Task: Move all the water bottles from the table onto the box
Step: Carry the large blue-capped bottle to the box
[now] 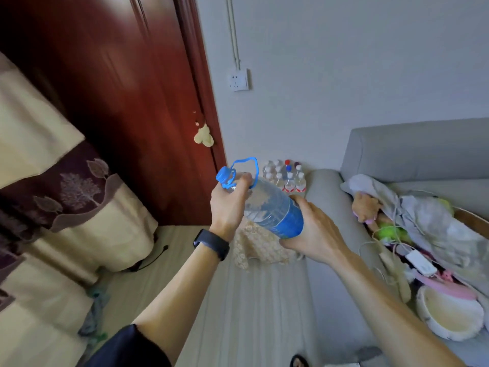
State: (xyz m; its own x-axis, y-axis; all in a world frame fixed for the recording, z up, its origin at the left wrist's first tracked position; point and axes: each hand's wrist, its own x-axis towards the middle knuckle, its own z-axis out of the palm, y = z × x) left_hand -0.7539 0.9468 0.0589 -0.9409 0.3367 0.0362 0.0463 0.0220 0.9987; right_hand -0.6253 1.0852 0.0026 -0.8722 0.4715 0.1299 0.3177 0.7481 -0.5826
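A large clear water bottle point(267, 205) with a blue cap, blue carry strap and blue label is held tilted in mid-air, cap pointing up and left. My left hand point(229, 205) grips its neck just below the cap. My right hand point(315, 229) cups its base from the right. Beyond it, against the wall, several small water bottles point(287, 177) stand packed together, most with white caps, a few with red, blue and dark caps. What they rest on is hidden behind the big bottle. A lace-patterned cloth point(259, 247) lies just below the bottle.
A grey sofa point(412, 152) fills the right side, strewn with clothes, cables, a white charger point(420, 263) and a round cushion point(449, 313). A dark red wooden door point(137, 102) stands left of the bottles. Cream and purple curtains point(53, 194) hang at the left. A wall socket point(238, 79) sits above.
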